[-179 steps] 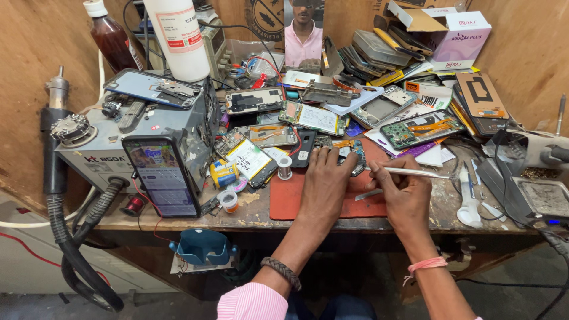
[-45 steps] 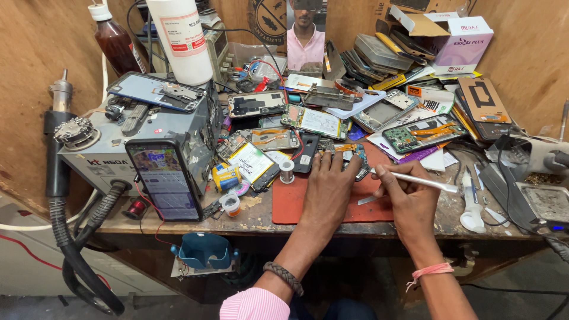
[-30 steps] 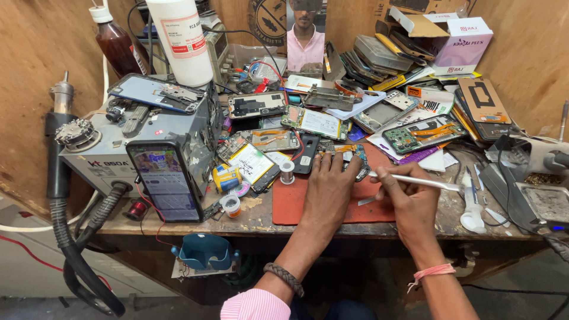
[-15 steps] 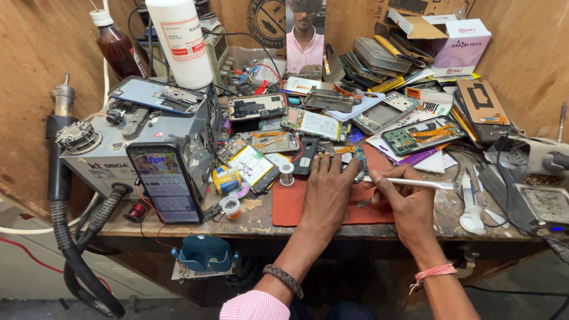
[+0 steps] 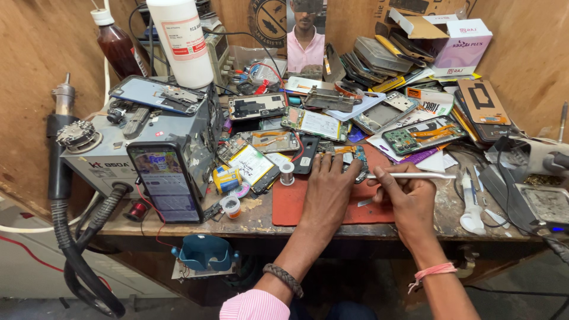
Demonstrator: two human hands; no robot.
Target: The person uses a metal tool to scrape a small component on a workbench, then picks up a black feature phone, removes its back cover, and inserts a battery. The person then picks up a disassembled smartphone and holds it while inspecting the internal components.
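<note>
- The left hand [image 5: 328, 192] lies flat, fingers spread narrow, fingertips pressing a small circuit board [image 5: 348, 155] at the far edge of the red mat [image 5: 290, 204].
- The right hand [image 5: 409, 198] pinches a thin white tool [image 5: 412, 175], its tip pointing left at the board.
- Just left of the mat: a small solder spool [image 5: 287, 173] and an opened phone [image 5: 249, 163].
- Further left, a grey hot-air station [image 5: 109, 157] with a lit phone [image 5: 167, 189] leaning on it.

left hand [image 5: 328, 192] hiding circuit board [image 5: 347, 155], white bottle [image 5: 181, 38] top cropped
</note>
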